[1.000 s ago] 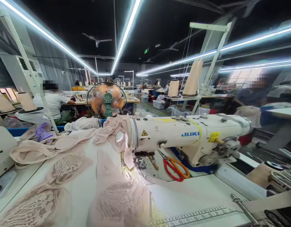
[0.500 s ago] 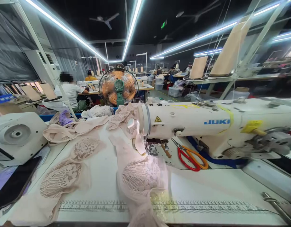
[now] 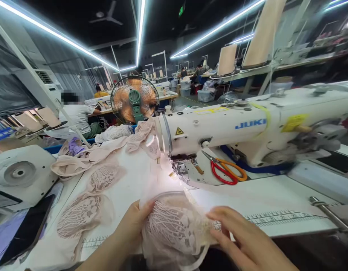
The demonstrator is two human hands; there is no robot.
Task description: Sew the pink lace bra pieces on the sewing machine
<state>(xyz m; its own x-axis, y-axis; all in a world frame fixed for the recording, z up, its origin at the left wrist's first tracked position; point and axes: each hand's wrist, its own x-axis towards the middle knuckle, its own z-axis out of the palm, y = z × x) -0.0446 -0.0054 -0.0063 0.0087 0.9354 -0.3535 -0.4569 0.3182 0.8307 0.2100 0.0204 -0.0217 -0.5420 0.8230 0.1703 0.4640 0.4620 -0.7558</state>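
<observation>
My left hand (image 3: 132, 225) grips the left edge of a pale pink lace piece (image 3: 171, 226) at the table's front edge, thumb on top of the fabric. From the right, my right hand (image 3: 241, 239) pinches the same lace piece, fingers curled onto it. A strip of the lace runs back from my hands to the needle area (image 3: 182, 168) of the white JUKI sewing machine (image 3: 241, 126). Red and orange scissors (image 3: 226, 173) lie on the machine bed under its arm.
More pink lace pieces (image 3: 89, 199) lie on the white table (image 3: 275, 195), which has a printed ruler (image 3: 281, 217). A dark phone (image 3: 24, 231) and a white machine unit (image 3: 18, 175) sit left. An orange fan (image 3: 134, 99) stands behind. A seated person (image 3: 78, 114) works at the back left.
Both hands have come into view and taken hold of the lace piece at the front edge. The camera has tilted slightly, shifting the machine up and left.
</observation>
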